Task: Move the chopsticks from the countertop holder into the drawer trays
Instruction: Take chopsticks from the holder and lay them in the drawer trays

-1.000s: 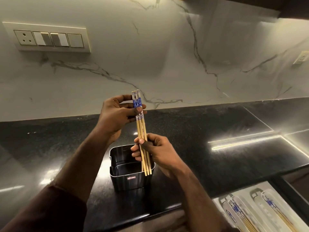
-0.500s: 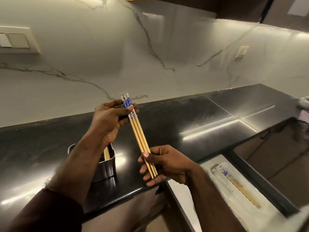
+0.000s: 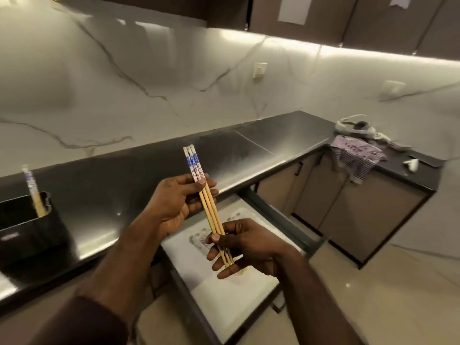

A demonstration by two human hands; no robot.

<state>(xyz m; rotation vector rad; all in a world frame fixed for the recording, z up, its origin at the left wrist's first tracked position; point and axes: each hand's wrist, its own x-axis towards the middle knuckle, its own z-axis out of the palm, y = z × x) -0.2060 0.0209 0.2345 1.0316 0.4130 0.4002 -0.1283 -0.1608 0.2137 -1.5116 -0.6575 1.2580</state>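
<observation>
I hold a small bundle of wooden chopsticks [image 3: 211, 210] with blue-and-white patterned tops between both hands, tilted, above the open drawer [image 3: 224, 307]. My left hand [image 3: 174, 205] pinches them near the patterned tops. My right hand [image 3: 244, 247] grips their thin lower ends. The dark metal holder [image 3: 29, 232] stands on the black countertop [image 3: 124, 185] at the far left, with more chopsticks [image 3: 33, 192] sticking up from it. The white drawer trays [image 3: 199, 245] lie below my hands, blurred and largely hidden.
A striped cloth [image 3: 358, 155] and a white headset-like object [image 3: 353, 127] lie on the far right corner of the counter. Brown cabinet doors [image 3: 348, 207] run beneath it. The marble backsplash [image 3: 149, 83] rises behind the counter.
The view has swung right: the holder slid to the far left edge and the drawer now lies under my hands. Both hands carried the bundle away from the holder and over the drawer.
</observation>
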